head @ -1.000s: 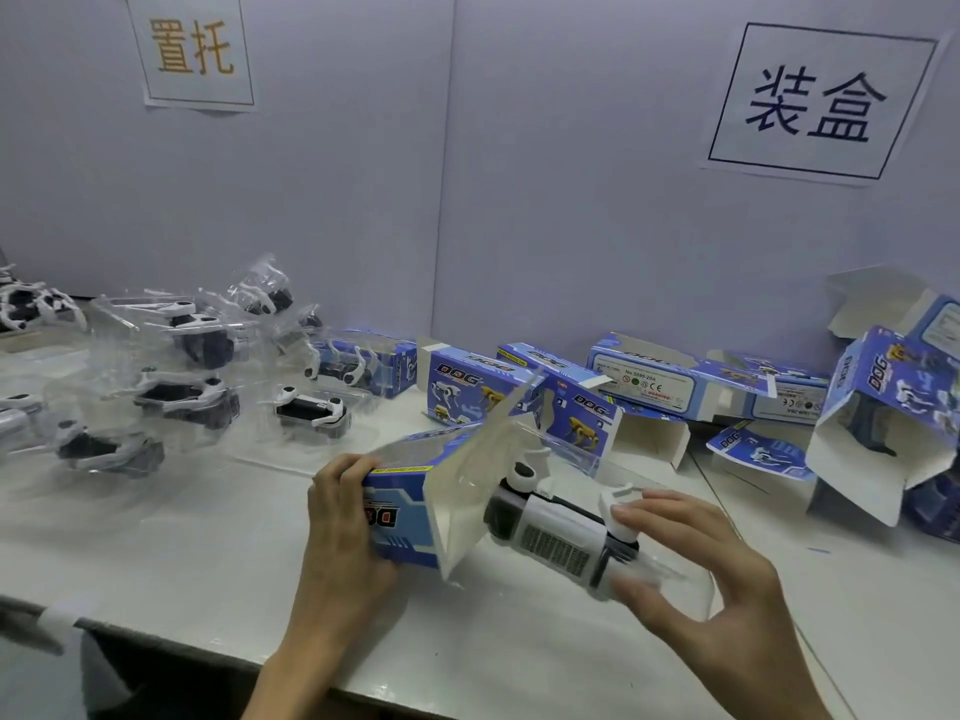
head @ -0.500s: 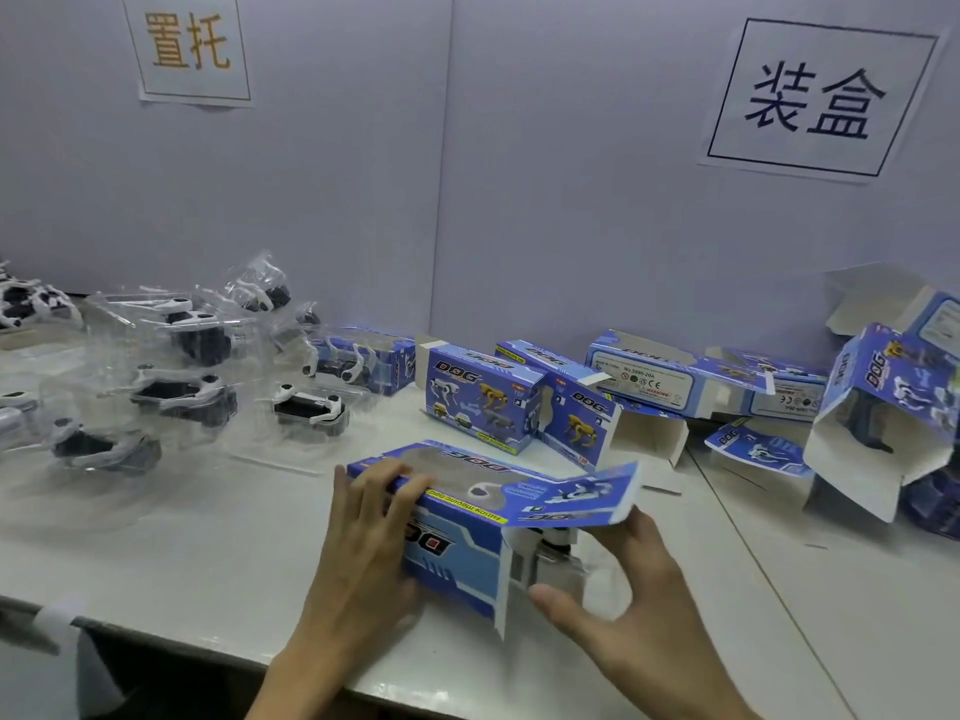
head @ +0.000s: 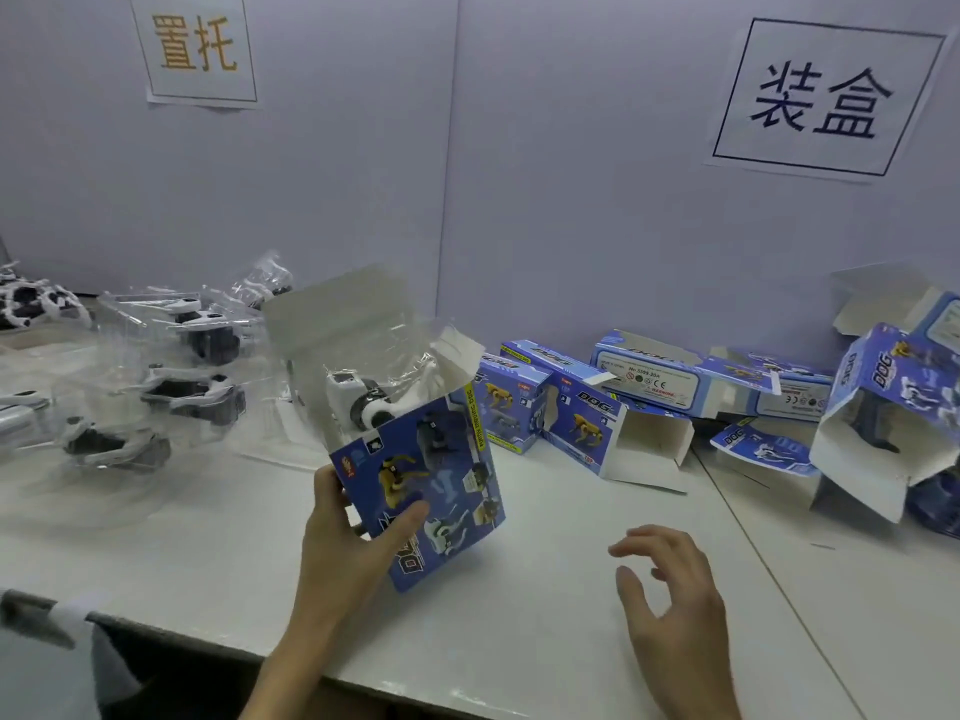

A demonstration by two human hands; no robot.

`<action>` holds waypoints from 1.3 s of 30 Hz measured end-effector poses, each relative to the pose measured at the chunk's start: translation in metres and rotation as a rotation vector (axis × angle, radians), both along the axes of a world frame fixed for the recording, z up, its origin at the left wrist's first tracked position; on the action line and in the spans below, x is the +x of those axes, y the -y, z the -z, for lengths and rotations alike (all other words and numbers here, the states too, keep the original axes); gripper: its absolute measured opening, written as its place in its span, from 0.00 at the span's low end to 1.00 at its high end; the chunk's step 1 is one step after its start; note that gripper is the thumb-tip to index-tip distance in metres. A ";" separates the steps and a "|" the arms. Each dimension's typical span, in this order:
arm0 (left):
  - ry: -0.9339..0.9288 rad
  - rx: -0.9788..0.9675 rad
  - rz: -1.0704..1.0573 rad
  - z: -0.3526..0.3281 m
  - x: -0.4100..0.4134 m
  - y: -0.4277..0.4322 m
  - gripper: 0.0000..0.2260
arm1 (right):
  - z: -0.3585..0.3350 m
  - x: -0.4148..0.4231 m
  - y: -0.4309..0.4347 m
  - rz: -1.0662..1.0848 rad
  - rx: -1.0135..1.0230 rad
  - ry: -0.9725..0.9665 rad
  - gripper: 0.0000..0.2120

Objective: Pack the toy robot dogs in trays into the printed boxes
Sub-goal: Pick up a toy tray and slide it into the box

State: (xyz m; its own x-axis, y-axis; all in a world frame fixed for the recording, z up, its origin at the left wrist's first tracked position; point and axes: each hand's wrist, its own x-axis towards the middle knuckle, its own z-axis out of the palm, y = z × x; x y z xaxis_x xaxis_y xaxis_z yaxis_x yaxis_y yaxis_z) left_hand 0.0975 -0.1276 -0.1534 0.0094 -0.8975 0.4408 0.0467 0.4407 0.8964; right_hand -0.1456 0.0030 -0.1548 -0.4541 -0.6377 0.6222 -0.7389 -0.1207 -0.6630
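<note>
1. A grey partition wall (head: 571, 210) fills the upper half of the frame. It carries two paper signs, one (head: 200, 46) with orange characters at upper left and one (head: 826, 96) with dark characters at upper right.
2. A white table (head: 208, 553) spans the lower half, and its front edge cuts across the lower left.
3. At middle left lies a heap of waiting dogs in clear trays (head: 182, 397). At middle right, along the wall, lie spare printed boxes (head: 587, 413), several with open ends. One gapes toward the camera at the far right edge.
4. The box in hand (head: 431, 485) sits at the centre of the frame, tilted, with its open end up. Its lid flap (head: 337, 309) stands raised behind.
5. The toy dog (head: 363, 400), in its clear tray (head: 395, 350), sits in the mouth of that box. The upper part shows above the rim, so seating it looks like the step in hand.
   - Push straight down along the box's length.
   - Press on the tray rather than on the dog's legs.
   - Keep the small side flap (head: 460, 350) clear so it is not trapped.
   - Fold the side flaps before tucking the lid.
6. The left hand (head: 348, 537) grips the box, thumb across the printed face and fingers behind. The right hand (head: 670, 579) hovers at lower right, well apart from the box, fingers loosely curled and holding nothing. It is free to do the pushing.
</note>
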 end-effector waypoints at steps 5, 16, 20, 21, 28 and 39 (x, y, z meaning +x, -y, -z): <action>0.251 0.097 0.180 -0.002 -0.002 0.001 0.30 | 0.002 0.002 0.002 -0.041 0.046 -0.034 0.20; 0.178 0.016 0.203 -0.028 -0.035 -0.029 0.31 | -0.002 -0.004 0.005 0.045 0.072 0.158 0.17; 0.161 0.067 0.282 -0.025 -0.062 -0.045 0.35 | -0.003 -0.011 0.003 0.139 0.003 0.315 0.17; 0.202 0.088 0.317 -0.021 -0.067 -0.048 0.35 | -0.002 -0.012 0.002 0.166 -0.009 0.339 0.17; 0.229 0.138 0.397 -0.006 -0.070 -0.047 0.32 | -0.032 -0.005 -0.008 0.194 -0.408 0.234 0.15; 0.243 0.173 0.448 -0.006 -0.069 -0.049 0.36 | -0.214 0.006 0.050 -0.640 0.495 -0.220 0.21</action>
State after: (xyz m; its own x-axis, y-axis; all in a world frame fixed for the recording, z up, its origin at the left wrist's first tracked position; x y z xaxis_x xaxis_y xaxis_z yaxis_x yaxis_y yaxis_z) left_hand 0.0289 -0.0788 -0.1470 -0.4748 -0.8501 0.2277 -0.0218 0.2700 0.9626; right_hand -0.1396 -0.0471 0.0592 0.1875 -0.9538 0.2348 -0.7455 -0.2939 -0.5983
